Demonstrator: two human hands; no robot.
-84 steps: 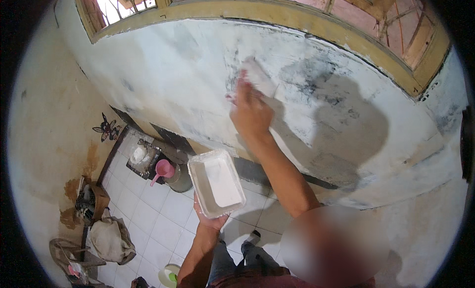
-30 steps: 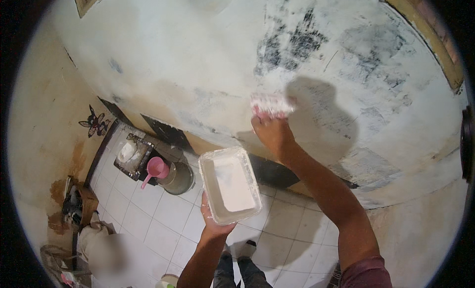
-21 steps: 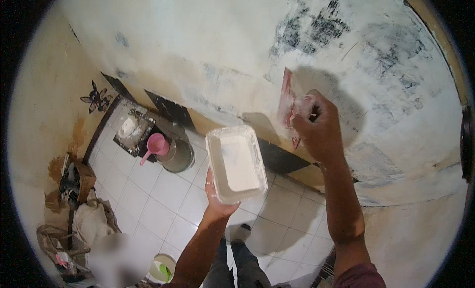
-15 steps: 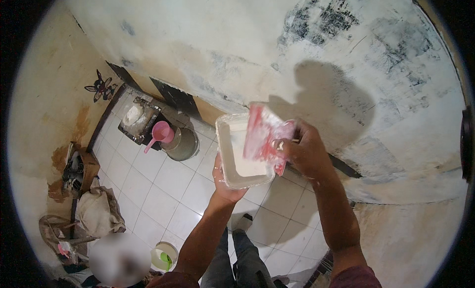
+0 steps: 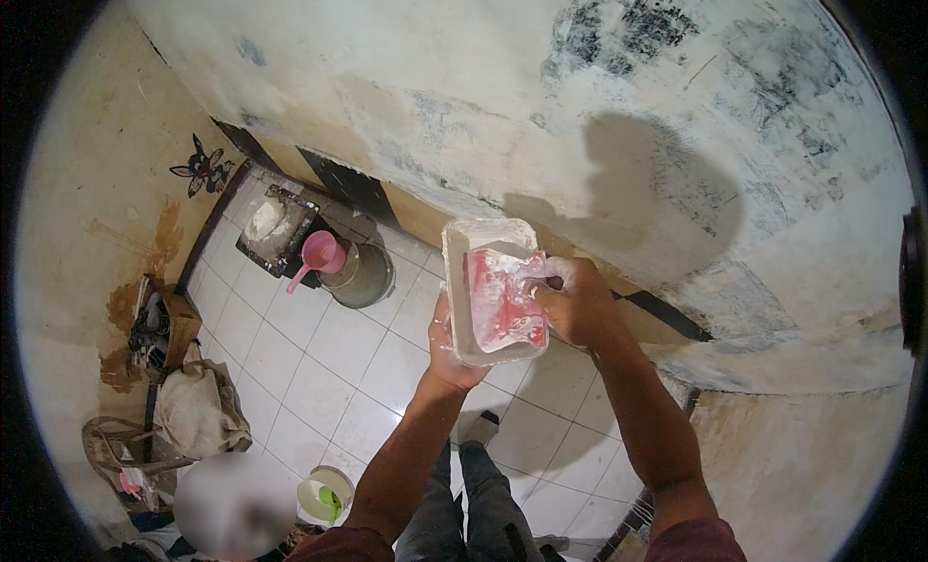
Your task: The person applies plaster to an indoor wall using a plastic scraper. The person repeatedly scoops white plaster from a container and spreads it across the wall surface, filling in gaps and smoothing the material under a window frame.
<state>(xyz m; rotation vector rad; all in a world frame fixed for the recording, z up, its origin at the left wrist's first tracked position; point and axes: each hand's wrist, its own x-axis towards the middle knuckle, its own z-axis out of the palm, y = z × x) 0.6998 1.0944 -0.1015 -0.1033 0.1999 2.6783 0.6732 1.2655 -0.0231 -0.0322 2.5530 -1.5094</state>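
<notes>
My left hand (image 5: 454, 347) is closed on a white rectangular tub (image 5: 461, 320), supporting it from its near left side. White putty-like paste coats the tub's rim and inner walls. In my right hand (image 5: 572, 301) is a red putty scraper (image 5: 505, 301), a flat blade smeared with white paste. My thumb lies on top of the blade, and the other fingers are mostly hidden beneath it. The scraper lies over the tub's opening and hides most of what is inside. In front of me rises a wall (image 5: 435, 69) with patches of white filler and dark stains.
On the tiled floor (image 5: 329, 359) stand a grey bucket (image 5: 360, 277) with a pink dipper (image 5: 322, 253), and a dirty dark stand (image 5: 280, 231) bearing a white lump. A pale bucket with a green item (image 5: 330, 504), a beige cloth (image 5: 198, 407) and a cardboard box (image 5: 182, 320) lie at left.
The scraper has moved down and left from the tub's right side and now lies flatter across its opening. The tub has shifted slightly to the right.
</notes>
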